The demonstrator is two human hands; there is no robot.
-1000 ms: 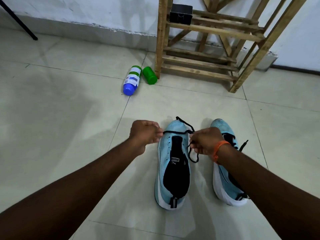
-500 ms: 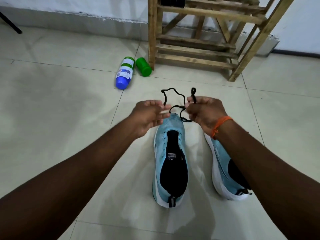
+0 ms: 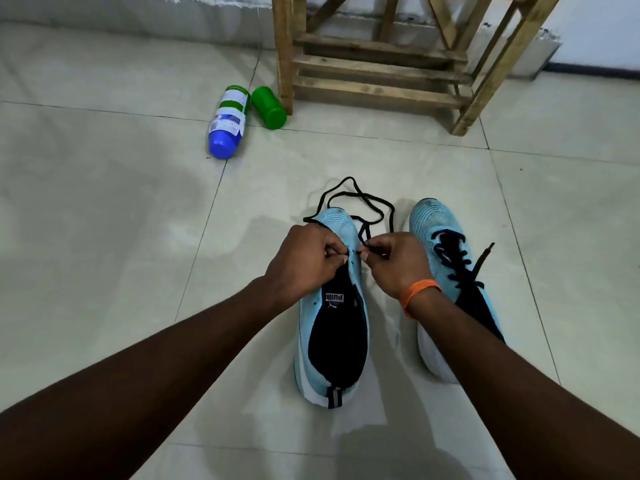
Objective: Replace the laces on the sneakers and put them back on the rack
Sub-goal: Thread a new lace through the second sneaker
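Note:
Two light blue sneakers stand on the tiled floor, toes pointing away from me. The left sneaker (image 3: pixel 332 327) has no lacing over its black tongue. A loose black lace (image 3: pixel 353 199) lies looped over its toe and onto the floor. My left hand (image 3: pixel 304 261) pinches the sneaker's upper edge near the front eyelets. My right hand (image 3: pixel 394 261), with an orange band at the wrist, pinches one end of the lace close to those eyelets. The right sneaker (image 3: pixel 450 258) is laced in black. The wooden rack (image 3: pixel 377 71) stands beyond the shoes against the wall.
A blue and white bottle (image 3: pixel 227 123) with a green cap lies on the floor left of the rack, and a green cup (image 3: pixel 268 107) lies beside it against the rack's leg. Pale floor tiles spread all around.
Both hands came down from above the toe to the left sneaker's front eyelets. The lace, lifted between them before, now lies looped over the toe. The view tilted down.

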